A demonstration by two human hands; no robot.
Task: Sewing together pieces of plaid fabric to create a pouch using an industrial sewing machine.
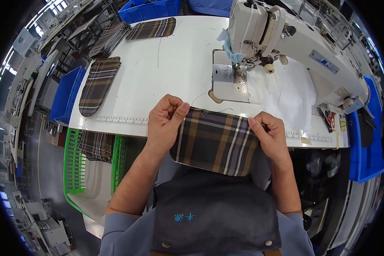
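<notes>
A brown, black and white plaid fabric piece (215, 143) hangs between my two hands, just off the table's front edge. My left hand (168, 121) pinches its upper left corner between thumb and fingers. At the upper right corner, my right hand (269, 133) grips the cloth with the thumb on top. Loose thread ends trail from the piece's top edge near my left thumb. Beyond my hands stands a white sewing machine (281, 36), its needle area over a metal plate (222, 73); no cloth of the plaid piece lies under it.
Plaid pieces (99, 87) lie at the table's left, with a stack (109, 40) and another piece (153, 29) behind. White cloth (281, 91) spreads under the machine arm. Snips (327, 118) rest at right. A green basket (74, 166) and blue bins (68, 94) flank the table (179, 64).
</notes>
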